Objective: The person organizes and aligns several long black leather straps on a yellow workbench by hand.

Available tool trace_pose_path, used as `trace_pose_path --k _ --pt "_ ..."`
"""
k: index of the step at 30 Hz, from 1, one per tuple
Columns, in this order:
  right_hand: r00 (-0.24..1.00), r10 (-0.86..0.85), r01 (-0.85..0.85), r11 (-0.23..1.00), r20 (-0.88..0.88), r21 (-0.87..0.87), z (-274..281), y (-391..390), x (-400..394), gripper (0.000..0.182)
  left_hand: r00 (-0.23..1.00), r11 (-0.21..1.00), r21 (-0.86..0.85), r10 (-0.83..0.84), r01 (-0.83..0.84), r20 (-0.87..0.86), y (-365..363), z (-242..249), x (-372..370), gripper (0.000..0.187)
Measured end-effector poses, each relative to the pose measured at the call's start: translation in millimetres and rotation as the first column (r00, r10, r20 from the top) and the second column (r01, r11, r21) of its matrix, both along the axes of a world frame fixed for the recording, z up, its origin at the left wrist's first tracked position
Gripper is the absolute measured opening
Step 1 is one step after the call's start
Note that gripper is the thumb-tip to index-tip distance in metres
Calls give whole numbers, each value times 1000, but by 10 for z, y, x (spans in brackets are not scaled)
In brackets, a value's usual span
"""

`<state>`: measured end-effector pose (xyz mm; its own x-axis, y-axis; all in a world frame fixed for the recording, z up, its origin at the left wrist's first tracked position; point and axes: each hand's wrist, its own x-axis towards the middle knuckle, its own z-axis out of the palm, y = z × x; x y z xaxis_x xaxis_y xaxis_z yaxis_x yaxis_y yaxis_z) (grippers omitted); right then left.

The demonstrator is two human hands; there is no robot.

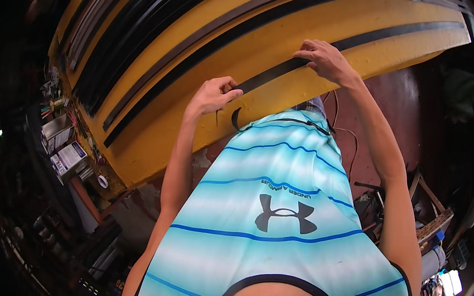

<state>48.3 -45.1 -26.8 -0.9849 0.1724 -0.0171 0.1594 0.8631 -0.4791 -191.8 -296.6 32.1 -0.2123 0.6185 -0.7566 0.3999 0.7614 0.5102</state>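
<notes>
A long flat black strip point(274, 75) lies along the near edge of the yellow table point(368, 63), running up toward its far right end. My left hand point(213, 96) is closed at the strip's near end, thumb and fingers pinching it. Farther along, my right hand point(326, 61) spans the same strip, with fingers over the far edge and thumb toward the near side. Beyond my hands, another black strip point(211, 58) and a brown strip point(169, 57) lie roughly parallel to it.
Several more dark strips point(128, 37) are bunched at the table's far left. Boxes point(69, 156) and a roll of tape point(102, 181) sit by the left corner. A thin cable point(355, 144) runs over the reddish floor point(383, 116). A wooden frame point(436, 224) stands at right.
</notes>
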Motion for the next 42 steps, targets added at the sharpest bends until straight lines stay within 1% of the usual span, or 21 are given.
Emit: trace_pose_path --k 1,3,4,6,7,9,10,12,13,16,18,19,21,22,26,27,31,33,36,38,42 --pt "1000 1 -1 1000 0 -1 2 2 4 46 1000 1000 -1 1 -1 0 -21 -64 -12 44" --pt "1000 -15 14 1000 6 21 5 6 17 46 982 979 154 -109 132 -151 -81 -250 -37 43" --pt "1000 -13 13 1000 7 21 -7 12 29 46 983 979 153 -108 131 -150 -82 -232 -21 43" --pt "1000 -27 28 999 12 -18 -29 36 44 49 994 978 205 -28 49 -102 -66 -184 13 38" --pt "1000 -28 29 999 11 -18 -13 39 48 49 994 978 205 -29 50 -102 -59 -190 17 38" --pt "1000 -24 24 1000 18 -1 11 30 54 49 996 958 273 88 -92 25 -49 -217 20 31" --pt "1000 -25 25 1000 18 -2 20 11 51 49 996 958 272 87 -91 25 -26 -188 28 31" --pt "997 -64 65 998 -45 17 26 -49 39 47 970 940 244 218 -238 107 33 -111 43 27" --pt "997 -64 65 998 -45 14 35 -92 26 47 970 941 241 218 -237 106 70 -66 60 27" --pt "992 -106 101 993 -70 -61 31 -269 -68 39 967 939 232 236 -253 99 151 -9 104 32" --pt "979 -116 95 987 -169 -126 -16 -416 -164 26 971 948 213 228 -238 68 163 -34 99 34" --pt "978 -119 98 987 -169 -126 -46 -453 -196 26 972 948 213 225 -235 68 168 -52 91 34" --pt "979 -155 136 981 -136 -141 -97 -508 -239 15 978 960 191 209 -205 -3 164 -107 82 34" --pt "968 -182 156 976 -175 -149 -114 -533 -251 10 978 960 189 209 -205 -4 159 -127 79 34" --pt "956 -232 201 963 -179 -178 -159 -563 -266 11 982 970 197 162 -142 -94 105 -231 58 36" --pt "950 -258 219 952 -174 -215 -170 -560 -266 12 982 975 189 145 -120 -121 88 -272 51 37" --pt "938 -313 265 926 -151 -270 -194 -565 -268 14 980 981 168 128 -102 -153 29 -418 31 40" --pt "934 -326 276 918 -144 -285 -194 -570 -259 14 972 978 197 106 -64 -211 15 -461 52 39" --pt "924 -353 294 900 -144 -321 -218 -576 -264 17 965 983 174 96 -54 -245 17 -447 77 41" --pt "918 -369 302 889 -148 -345 -198 -589 -274 20 965 982 178 106 -64 -239 14 -458 84 41" --pt "909 -389 331 893 -152 -304 -205 -618 -291 30 969 985 158 108 -73 -224 14 -478 68 41"
